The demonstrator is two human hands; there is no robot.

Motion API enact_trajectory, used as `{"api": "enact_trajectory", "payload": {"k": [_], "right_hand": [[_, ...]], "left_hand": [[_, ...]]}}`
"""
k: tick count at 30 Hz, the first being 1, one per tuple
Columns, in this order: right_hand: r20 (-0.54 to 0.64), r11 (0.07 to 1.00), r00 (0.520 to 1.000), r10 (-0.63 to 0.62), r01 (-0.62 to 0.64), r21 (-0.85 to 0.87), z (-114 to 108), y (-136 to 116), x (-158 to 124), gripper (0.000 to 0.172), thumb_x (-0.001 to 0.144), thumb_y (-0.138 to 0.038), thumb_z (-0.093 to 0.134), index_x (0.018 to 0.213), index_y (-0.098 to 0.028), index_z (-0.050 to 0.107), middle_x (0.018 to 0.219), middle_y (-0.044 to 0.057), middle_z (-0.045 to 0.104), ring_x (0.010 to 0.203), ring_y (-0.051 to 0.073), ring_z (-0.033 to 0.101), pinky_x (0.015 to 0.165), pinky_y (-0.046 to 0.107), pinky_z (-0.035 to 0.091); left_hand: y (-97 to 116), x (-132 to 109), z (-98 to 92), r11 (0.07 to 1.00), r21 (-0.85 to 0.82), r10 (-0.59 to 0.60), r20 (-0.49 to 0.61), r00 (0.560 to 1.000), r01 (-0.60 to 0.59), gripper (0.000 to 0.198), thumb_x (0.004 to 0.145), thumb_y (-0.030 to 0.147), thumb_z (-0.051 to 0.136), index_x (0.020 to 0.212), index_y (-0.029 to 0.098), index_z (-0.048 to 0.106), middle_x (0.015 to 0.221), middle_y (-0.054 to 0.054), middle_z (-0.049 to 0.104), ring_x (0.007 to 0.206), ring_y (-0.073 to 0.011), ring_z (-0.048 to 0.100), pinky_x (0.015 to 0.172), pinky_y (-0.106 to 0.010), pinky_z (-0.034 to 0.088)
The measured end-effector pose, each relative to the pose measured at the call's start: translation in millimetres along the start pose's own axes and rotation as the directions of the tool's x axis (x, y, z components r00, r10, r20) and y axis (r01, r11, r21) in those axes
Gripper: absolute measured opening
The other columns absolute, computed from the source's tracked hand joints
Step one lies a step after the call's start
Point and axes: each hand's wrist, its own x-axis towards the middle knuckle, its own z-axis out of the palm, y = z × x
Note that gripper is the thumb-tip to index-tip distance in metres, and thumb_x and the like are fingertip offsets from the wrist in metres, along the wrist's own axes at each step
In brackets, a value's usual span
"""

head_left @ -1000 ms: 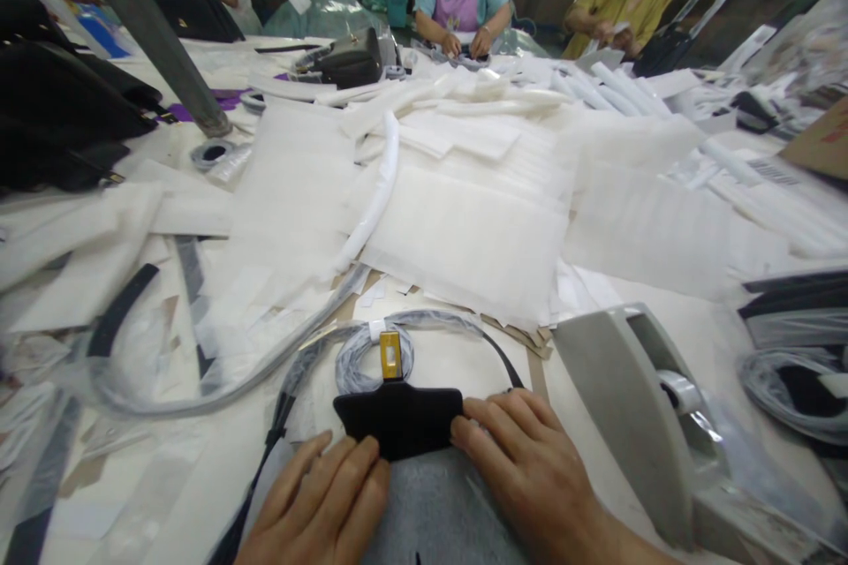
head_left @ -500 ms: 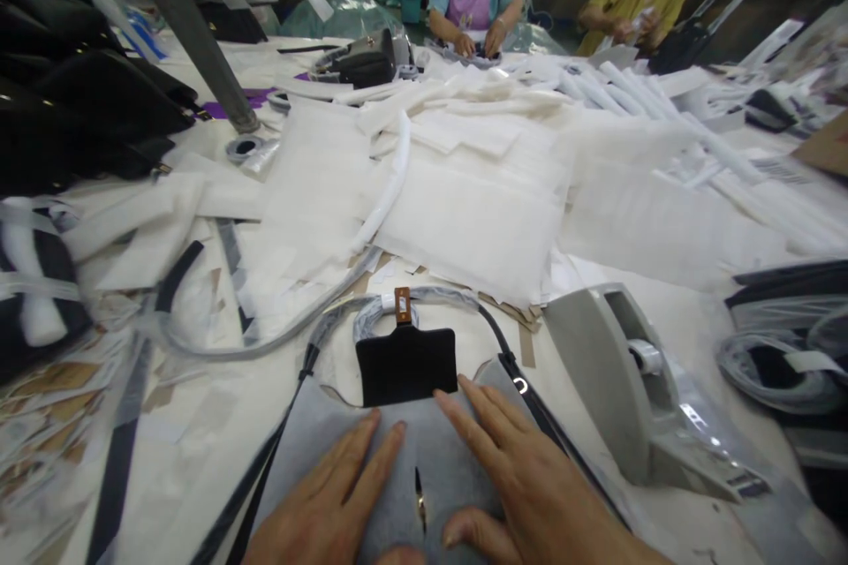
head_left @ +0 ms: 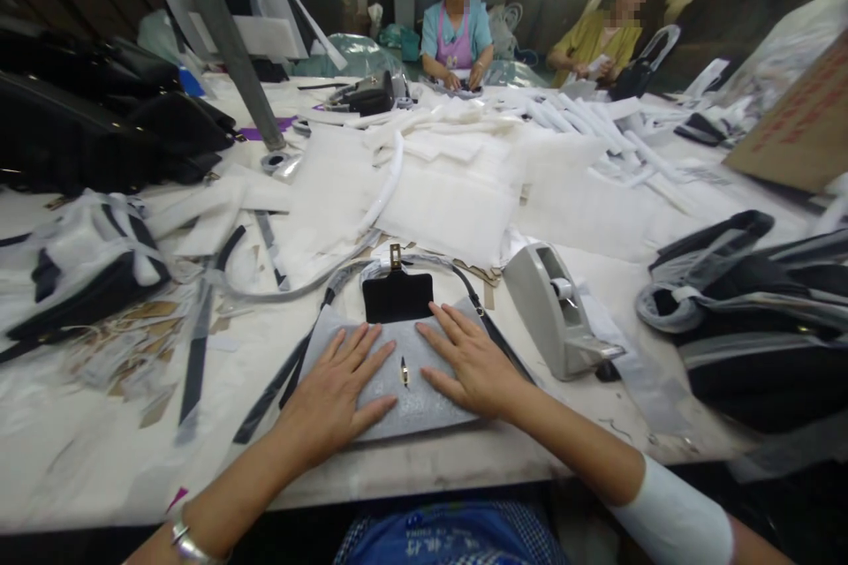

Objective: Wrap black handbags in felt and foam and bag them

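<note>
"Where's the sheet-covered handbag (head_left: 414, 413)?"
"At the table edge (head_left: 490, 463), six o'clock."
"Gripped?"
"No: left hand (head_left: 341, 384) spreads flat at its clasp's (head_left: 405, 372) nine o'clock, right hand (head_left: 469, 364) likewise at three."
"Beyond?"
"Black flap (head_left: 397, 298), twelve; tape dispenser (head_left: 540, 313), two-thirty."

"CHINA" on blue cloth (head_left: 443, 538), carton (head_left: 788, 128) print blurred

Pale worktable (head_left: 99, 450) with surrounding materials. Centre: overlapping white foam sheets (head_left: 450, 203), with white strips (head_left: 583, 119) heaped behind. Right: grey tape dispenser (head_left: 540, 309); black bags (head_left: 761, 362) with plastic-wrapped straps; farther back, a cardboard box (head_left: 801, 115) bearing red print. Left: plastic-wrapped black bag (head_left: 99, 274), before a dark pile of bags (head_left: 99, 124); slanting post (head_left: 225, 35) beside the pile. Background: co-worker in purple apron (head_left: 456, 40); co-worker in yellow top (head_left: 613, 42).
</note>
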Motion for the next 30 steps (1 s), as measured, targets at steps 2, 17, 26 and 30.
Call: {"api": "enact_trajectory", "payload": {"k": [2,17,26,30], "right_hand": [[0.006,1.000,1.000,-0.006,0.006,-0.016,-1,0,2,0.061,0.095,-0.051,0.051,0.147,-0.019,0.044,0.159,0.013,0.029,0.146,0.033,0.025,0.118,0.049,0.028],[-0.101,0.998,0.994,-0.034,0.029,-0.047,2,-5,-4,0.055,0.095,-0.043,0.052,0.144,-0.017,0.049,0.155,0.017,0.036,0.143,0.034,0.033,0.115,0.052,0.031],[-0.008,0.994,0.996,0.085,-0.084,0.065,-34,-20,26,0.043,0.086,-0.034,0.067,0.122,-0.013,0.067,0.138,0.020,0.056,0.129,0.035,0.052,0.109,0.046,0.041],[-0.133,0.987,0.978,0.158,-0.153,0.045,-42,-22,68,0.042,0.087,-0.027,0.065,0.127,-0.016,0.062,0.132,0.015,0.062,0.124,0.028,0.056,0.108,0.039,0.042]], "left_hand": [[-1,2,-2.4,1.000,-0.013,-0.011,0.035,0.999,0.012,0.070,0.094,0.063,0.042,0.151,0.025,0.032,0.159,-0.012,0.030,0.145,-0.0309,0.029,0.117,-0.055,0.022],[-1,1,-4.5,0.999,0.040,0.039,-0.027,0.999,-0.037,0.066,0.094,0.064,0.040,0.150,0.031,0.033,0.156,-0.012,0.035,0.142,-0.0298,0.035,0.116,-0.052,0.025],[-10,1,6.5,0.993,0.075,0.099,-0.121,0.988,-0.091,0.067,0.092,0.063,0.047,0.150,0.038,0.029,0.154,-0.013,0.038,0.138,-0.0346,0.041,0.109,-0.056,0.037],[-19,5,14.7,0.964,0.224,0.191,-0.207,0.959,-0.144,0.068,0.091,0.065,0.046,0.151,0.039,0.027,0.147,-0.013,0.045,0.128,-0.0343,0.054,0.099,-0.050,0.049]]}}
